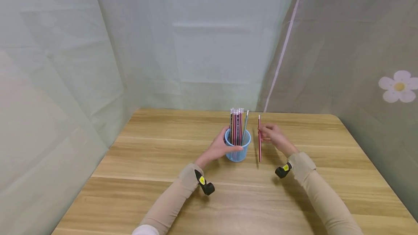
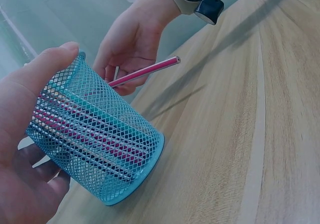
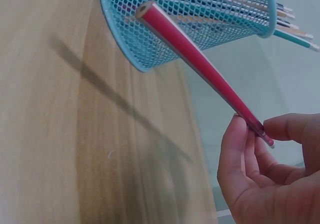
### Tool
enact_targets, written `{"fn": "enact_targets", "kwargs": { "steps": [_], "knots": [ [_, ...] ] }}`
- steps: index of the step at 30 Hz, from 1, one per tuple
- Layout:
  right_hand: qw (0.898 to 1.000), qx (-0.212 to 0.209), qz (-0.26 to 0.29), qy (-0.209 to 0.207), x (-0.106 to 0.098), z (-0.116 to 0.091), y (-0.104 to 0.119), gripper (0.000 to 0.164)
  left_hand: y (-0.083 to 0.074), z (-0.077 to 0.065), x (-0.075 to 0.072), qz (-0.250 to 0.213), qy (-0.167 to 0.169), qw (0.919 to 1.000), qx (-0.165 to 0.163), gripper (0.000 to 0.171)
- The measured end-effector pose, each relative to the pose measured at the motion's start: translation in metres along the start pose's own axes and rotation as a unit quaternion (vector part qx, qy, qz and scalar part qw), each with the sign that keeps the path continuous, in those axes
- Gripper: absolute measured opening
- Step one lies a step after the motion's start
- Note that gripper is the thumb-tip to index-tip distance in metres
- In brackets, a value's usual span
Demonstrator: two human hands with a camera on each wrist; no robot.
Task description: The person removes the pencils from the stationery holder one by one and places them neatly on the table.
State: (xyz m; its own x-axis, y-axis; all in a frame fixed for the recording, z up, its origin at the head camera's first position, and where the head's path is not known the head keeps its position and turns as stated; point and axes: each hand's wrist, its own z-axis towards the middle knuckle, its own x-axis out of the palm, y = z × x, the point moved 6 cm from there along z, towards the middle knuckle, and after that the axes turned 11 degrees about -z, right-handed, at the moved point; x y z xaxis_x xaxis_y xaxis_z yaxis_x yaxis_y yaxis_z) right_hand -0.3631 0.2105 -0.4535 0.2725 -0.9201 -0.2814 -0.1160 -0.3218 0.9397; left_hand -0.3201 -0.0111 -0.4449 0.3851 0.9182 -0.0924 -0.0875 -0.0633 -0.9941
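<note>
A light-blue mesh pencil cup (image 1: 236,154) stands on the table, packed with several striped pencils (image 1: 236,126) whose eraser ends point up. My left hand (image 1: 219,145) grips the cup from its left side, the thumb across the front near the rim; in the left wrist view its fingers (image 2: 37,179) go around behind the mesh. To the right of the cup, my right hand (image 1: 273,136) pinches a red-and-silver striped pencil (image 1: 259,144) near its upper end, between thumb and fingers. That pencil hangs nearly upright, apart from the cup, its unsharpened end (image 3: 147,11) downward.
The wooden table (image 1: 156,155) reaches back to a pale cloth curtain (image 1: 209,46). A darker grey cloth with a white flower print (image 1: 399,86) hangs at the right. Both wrists carry small black cameras (image 1: 207,188).
</note>
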Motion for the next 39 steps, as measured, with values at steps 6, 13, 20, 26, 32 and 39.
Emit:
{"fn": "enact_targets", "kwargs": {
  "steps": [6, 13, 20, 26, 32, 39],
  "knots": [
    [1.000, 0.000, -0.007, 0.008, 0.001, 0.001, -0.006, 0.046, 0.014, 0.008, -0.001, 0.006, 0.000, 1.0000, -0.002, 0.092],
    [0.999, -0.007, -0.036, 0.024, 0.005, 0.003, -0.011, 0.041, 0.014, 0.005, -0.002, 0.017, -0.008, 0.9998, 0.000, 0.091],
    [0.998, 0.007, -0.058, 0.025, 0.006, 0.005, -0.017, 0.041, 0.012, 0.005, -0.001, 0.015, -0.009, 0.9998, 0.003, 0.091],
    [0.998, 0.017, -0.064, 0.023, 0.008, 0.006, -0.021, 0.038, 0.012, 0.005, -0.001, 0.010, -0.008, 0.9999, -0.007, 0.092],
    [0.997, 0.028, -0.073, 0.012, 0.009, 0.007, -0.023, 0.034, 0.007, 0.002, 0.000, 0.011, -0.006, 0.9997, -0.021, 0.092],
    [0.996, 0.034, -0.078, 0.009, 0.010, 0.009, -0.022, 0.028, 0.010, 0.005, -0.002, 0.015, -0.009, 0.9998, -0.007, 0.091]
  ]
}}
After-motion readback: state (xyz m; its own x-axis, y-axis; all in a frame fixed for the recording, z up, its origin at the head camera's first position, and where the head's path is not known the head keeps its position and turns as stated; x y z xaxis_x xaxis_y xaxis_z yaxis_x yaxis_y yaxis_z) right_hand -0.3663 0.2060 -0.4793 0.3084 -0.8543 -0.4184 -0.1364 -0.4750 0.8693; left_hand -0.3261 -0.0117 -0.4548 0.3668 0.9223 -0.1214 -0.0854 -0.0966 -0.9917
